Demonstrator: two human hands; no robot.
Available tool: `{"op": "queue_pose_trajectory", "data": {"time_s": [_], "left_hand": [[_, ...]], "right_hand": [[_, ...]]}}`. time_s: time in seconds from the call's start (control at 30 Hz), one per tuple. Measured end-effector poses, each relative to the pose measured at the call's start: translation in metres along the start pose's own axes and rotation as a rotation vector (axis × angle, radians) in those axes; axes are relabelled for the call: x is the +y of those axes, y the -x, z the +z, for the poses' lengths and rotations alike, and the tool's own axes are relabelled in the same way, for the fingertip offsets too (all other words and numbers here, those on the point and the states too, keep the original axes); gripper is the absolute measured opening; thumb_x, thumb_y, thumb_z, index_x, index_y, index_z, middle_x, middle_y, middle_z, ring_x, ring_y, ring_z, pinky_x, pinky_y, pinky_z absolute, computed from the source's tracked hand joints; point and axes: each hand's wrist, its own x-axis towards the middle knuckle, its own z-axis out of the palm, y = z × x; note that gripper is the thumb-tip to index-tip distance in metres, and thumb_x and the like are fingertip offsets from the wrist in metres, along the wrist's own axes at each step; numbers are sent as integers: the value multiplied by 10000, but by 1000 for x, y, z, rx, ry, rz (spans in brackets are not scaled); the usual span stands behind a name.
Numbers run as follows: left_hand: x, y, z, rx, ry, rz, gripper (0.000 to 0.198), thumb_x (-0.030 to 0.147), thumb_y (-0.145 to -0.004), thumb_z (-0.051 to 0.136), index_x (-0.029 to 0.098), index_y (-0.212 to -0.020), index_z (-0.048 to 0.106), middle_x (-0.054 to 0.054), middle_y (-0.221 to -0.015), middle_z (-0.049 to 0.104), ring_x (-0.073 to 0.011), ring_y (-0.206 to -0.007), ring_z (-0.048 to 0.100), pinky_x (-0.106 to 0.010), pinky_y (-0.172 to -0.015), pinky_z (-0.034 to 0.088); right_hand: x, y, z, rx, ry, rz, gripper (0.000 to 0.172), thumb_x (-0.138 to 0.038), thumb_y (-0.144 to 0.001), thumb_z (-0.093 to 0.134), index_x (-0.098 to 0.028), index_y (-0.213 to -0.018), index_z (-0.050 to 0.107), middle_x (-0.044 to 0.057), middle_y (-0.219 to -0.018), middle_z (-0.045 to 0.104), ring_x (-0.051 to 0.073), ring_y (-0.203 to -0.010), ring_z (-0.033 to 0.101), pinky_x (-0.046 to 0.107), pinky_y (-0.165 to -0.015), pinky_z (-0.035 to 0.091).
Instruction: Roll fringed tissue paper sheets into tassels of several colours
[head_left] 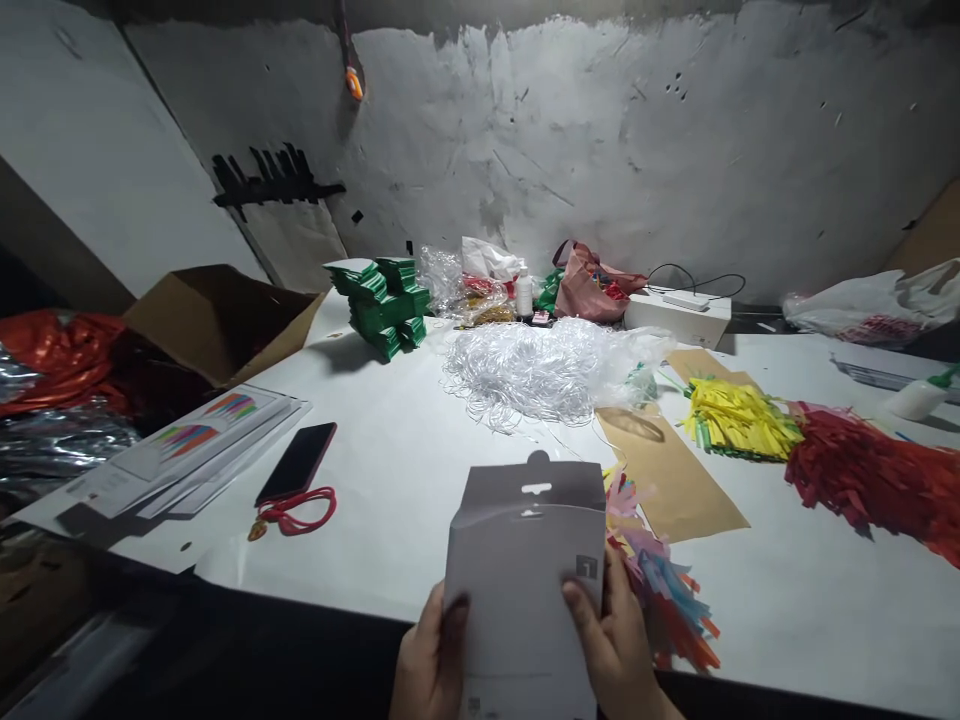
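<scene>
Between my two hands is a flat white cardboard package (521,610) with a hanging slot in its raised top flap and a small dark square marked 1. My left hand (431,655) grips its left edge, thumb on the front. On the right edge, my right hand (619,640) holds it the same way, thumb near the marked square. Behind the package, to its right, lies a multicoloured tissue-paper fringe (671,590), partly hidden. A brown paper sheet (675,480) sits just beyond it.
To the left are a phone (300,460) with a red cord and a stack of printed sheets (187,450). Farther back stand green bundles (386,305) and a heap of clear strands (540,370). Yellow fringe (739,420) and red fringe (874,475) lie right.
</scene>
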Motion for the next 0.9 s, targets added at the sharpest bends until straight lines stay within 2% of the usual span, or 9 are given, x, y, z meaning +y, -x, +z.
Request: {"op": "queue_pose_trajectory", "data": {"time_s": [0.07, 0.13, 0.23, 0.37, 0.47, 0.57, 0.67, 0.77, 0.9], "left_hand": [[1, 4, 4, -8, 33, -24, 498, 681, -866, 575, 201, -886, 706, -18, -606, 665, -186, -490, 587, -257, -462, 520], [2, 2, 5, 96, 26, -38, 559, 685, -866, 578, 192, -1105, 691, -75, -860, 768, -243, -693, 710, -277, -582, 591], [2, -8, 2, 230, -71, -5, 655, 675, -885, 564, 205, -1340, 580, -120, -1172, 755, -300, -1025, 736, -316, -768, 628], [-3, -13, -1, 181, -161, 156, 552, 618, -933, 529, 204, -1280, 645, -132, -1232, 741, -306, -1126, 713, -363, -907, 614], [-1, -8, 4, 114, -105, 187, 527, 581, -962, 508, 205, -1310, 632, -136, -1310, 699, -305, -1221, 659, -369, -960, 594], [3, -2, 14, 167, 59, 122, 577, 613, -940, 540, 197, -1339, 562, -152, -1255, 718, -289, -1147, 700, -343, -872, 623], [6, 2, 24, 328, 194, 55, 532, 643, -893, 605, 209, -1197, 561, -106, -1018, 769, -237, -924, 755, -293, -726, 619], [10, 3, 31, 451, 225, 47, 517, 662, -842, 661, 221, -1091, 561, -63, -942, 748, -202, -848, 740, -272, -705, 589], [11, 2, 35, 484, 238, 51, 497, 645, -804, 717, 236, -1033, 551, -10, -841, 716, -164, -764, 708, -241, -671, 564]], "right_hand": [[-3, -7, -4, -7, 23, -41, 420, -536, -966, 537, -198, -1201, 623, 131, -1084, 750, 289, -977, 727, 354, -818, 591], [1, -4, -2, 1, 62, -68, 403, -520, -975, 534, -211, -1219, 619, 126, -1079, 755, 287, -939, 736, 359, -813, 589], [11, 10, 8, 49, 69, -45, 482, -573, -969, 524, -208, -1270, 609, 134, -1108, 750, 306, -983, 729, 386, -862, 574], [10, 11, 6, 89, 18, 7, 558, -617, -947, 533, -207, -1322, 585, 135, -1249, 700, 335, -1168, 657, 419, -974, 522], [0, 1, -2, 98, 21, 35, 489, -596, -952, 537, -226, -1257, 631, 120, -1247, 700, 335, -1161, 655, 432, -985, 506], [-6, -3, -6, 111, -20, 62, 446, -583, -948, 560, -235, -1214, 646, 109, -1184, 720, 320, -1135, 662, 424, -971, 507], [-8, 0, -1, 170, -169, 75, 411, -534, -924, 641, -254, -1221, 597, 85, -1115, 731, 262, -1035, 698, 362, -883, 546], [-9, 3, 4, 249, -309, 10, 319, -473, -910, 698, -276, -1135, 589, 37, -997, 739, 193, -879, 721, 297, -775, 571], [-11, -2, 3, 288, -317, -32, 260, -444, -876, 744, -248, -1008, 637, 59, -968, 751, 211, -854, 733, 334, -765, 600]]}}
